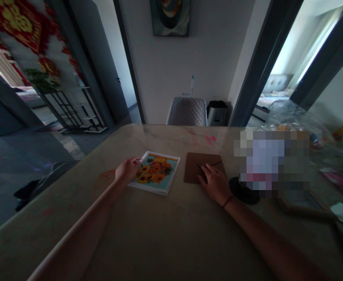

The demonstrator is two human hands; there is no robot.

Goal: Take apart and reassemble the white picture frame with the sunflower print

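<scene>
A booklet with a sunflower picture on its cover (156,171) lies on the table, left of centre. My left hand (127,169) is at its left edge, fingers closed on that edge. To the right lies a flat brown folder or envelope (192,168) with a thin dark cord across it. My right hand (215,183) rests on its right part with the fingers spread, palm down, and covers its lower right corner.
The pale table (156,234) has pink marks near its far edge. At the right are a dark round base (244,191), a blurred-out object, clear plastic wrapping (291,113) and a tray-like frame. A quilted chair (188,111) stands behind the table, beside a bin (217,113).
</scene>
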